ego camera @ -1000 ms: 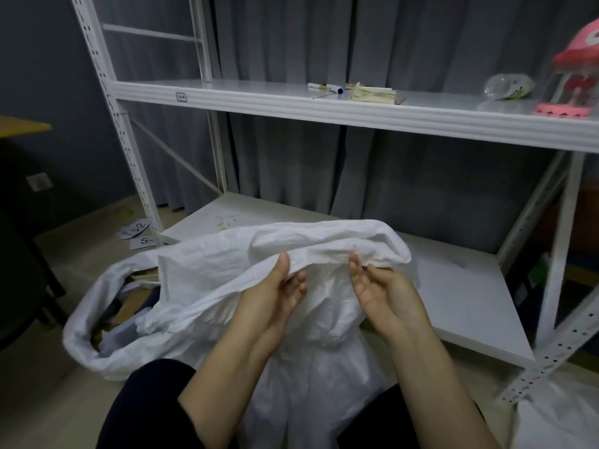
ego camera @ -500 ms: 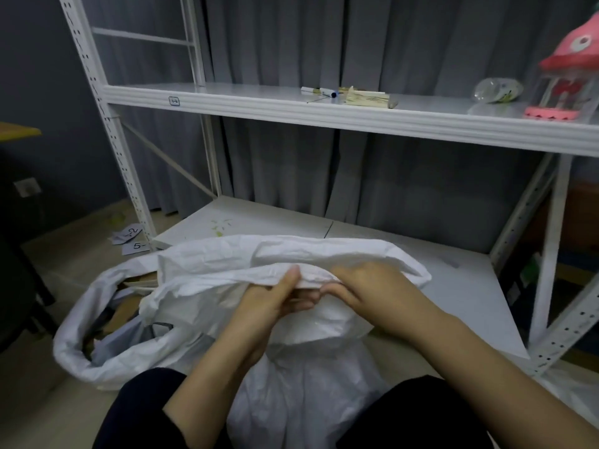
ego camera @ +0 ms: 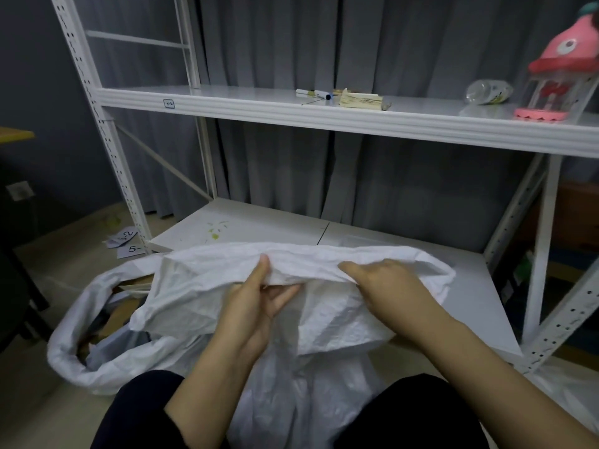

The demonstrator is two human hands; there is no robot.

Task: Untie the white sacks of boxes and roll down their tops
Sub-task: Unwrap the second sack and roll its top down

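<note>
Now that the hands have moved apart along it, the crinkled white woven sack's [ego camera: 337, 319] folded rim is being gripped by left hand [ego camera: 259, 306] and right hand [ego camera: 385, 283]; rolling down is progressing.

Near sack [ego camera: 324, 325] before the shelving [ego camera: 291, 115]; open sack [ego camera: 97, 361] to its left.

Both hands, left hand [ego camera: 256, 299] and right hand [ego camera: 385, 286], are gripping the folded rim of the white sack [ego camera: 324, 319] before a white metal rack [ego camera: 324, 119].
</note>
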